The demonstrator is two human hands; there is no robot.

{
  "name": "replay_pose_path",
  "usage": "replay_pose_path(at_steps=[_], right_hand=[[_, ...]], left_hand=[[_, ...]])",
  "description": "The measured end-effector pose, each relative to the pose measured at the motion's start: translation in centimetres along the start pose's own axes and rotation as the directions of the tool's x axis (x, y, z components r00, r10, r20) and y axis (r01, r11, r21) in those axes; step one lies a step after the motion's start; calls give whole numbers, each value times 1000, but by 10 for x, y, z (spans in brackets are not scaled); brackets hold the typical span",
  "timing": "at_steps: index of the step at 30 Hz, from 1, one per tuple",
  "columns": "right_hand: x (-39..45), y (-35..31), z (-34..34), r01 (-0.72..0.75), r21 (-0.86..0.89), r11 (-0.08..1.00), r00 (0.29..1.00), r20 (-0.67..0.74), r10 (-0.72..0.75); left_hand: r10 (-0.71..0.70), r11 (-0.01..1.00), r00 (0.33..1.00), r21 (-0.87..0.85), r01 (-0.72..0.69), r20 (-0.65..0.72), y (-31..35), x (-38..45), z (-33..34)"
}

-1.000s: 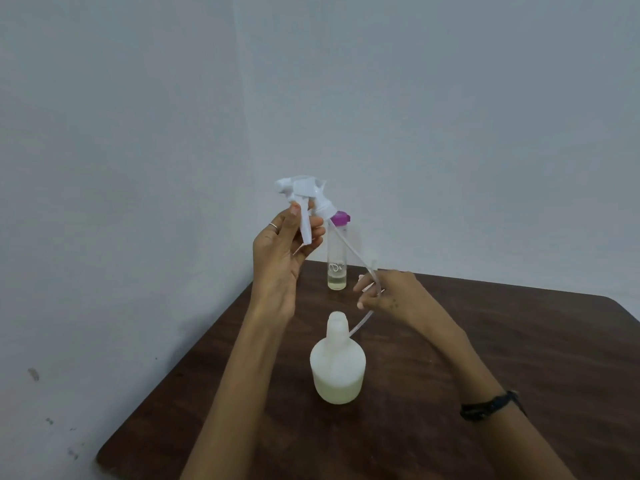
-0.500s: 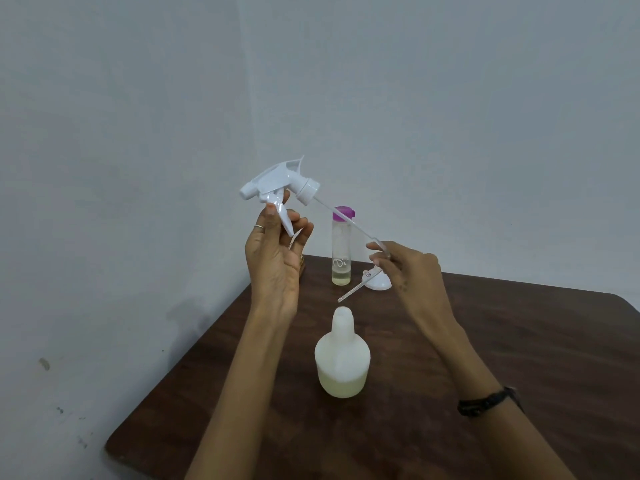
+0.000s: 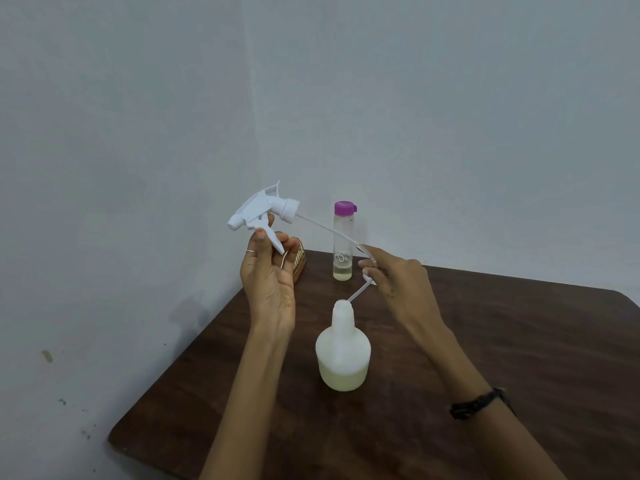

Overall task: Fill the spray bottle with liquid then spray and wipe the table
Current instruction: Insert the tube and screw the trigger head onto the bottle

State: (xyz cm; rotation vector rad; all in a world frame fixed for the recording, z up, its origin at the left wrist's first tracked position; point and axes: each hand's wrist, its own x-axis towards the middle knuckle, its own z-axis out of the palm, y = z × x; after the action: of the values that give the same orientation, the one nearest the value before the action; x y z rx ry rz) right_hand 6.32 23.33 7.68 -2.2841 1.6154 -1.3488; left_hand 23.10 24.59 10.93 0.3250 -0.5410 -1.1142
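Hands [image 3: 270, 271] on white plastic sprayer [image 3: 263, 211]

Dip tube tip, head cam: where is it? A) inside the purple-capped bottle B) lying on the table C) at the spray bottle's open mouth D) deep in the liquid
C: the dip tube, pinched by the right hand, ends at the spray bottle mouth.

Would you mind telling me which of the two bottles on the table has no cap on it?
The squat white spray bottle, nearer the person, has a bare open neck. The tall clear bottle behind it wears a purple cap.
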Motion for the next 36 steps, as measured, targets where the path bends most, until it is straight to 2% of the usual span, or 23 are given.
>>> replay_pose_path(at_steps=[7,12,16,22,25,27,29,32,36], right_hand=[[0,-3,-3,14,68,998,1000,4,-14],[-1,-3,10,-37,94,995,999,38,34],[-9,-5,25,-141,157,978,978,177,112],[-28,1,44,-142,107,984,957,267,109],[-30,2,45,-168,110,980,928,353,120],[-29,1,43,-165,177,970,940,327,100],[-26,1,40,-165,295,941,969,229,98],[-18,-3,30,-204,468,860,979,106,174],[-2,-14,14,-250,657,711,964,104,244]], left_hand=[[49,999,999,15,-49,0,3,-2,6],[91,993,996,74,-91,8,6,-1,8],[103,979,994,175,-108,36,4,-1,6],[66,924,995,372,-89,73,-8,-7,2],[-6,886,997,463,-29,73,-17,-9,-3],[-54,855,996,519,10,70,-24,-14,-6],[-68,821,995,571,15,71,-26,-18,-8],[-74,782,994,623,6,84,-26,-21,-9],[-136,749,984,663,27,114,-26,-23,-10]])
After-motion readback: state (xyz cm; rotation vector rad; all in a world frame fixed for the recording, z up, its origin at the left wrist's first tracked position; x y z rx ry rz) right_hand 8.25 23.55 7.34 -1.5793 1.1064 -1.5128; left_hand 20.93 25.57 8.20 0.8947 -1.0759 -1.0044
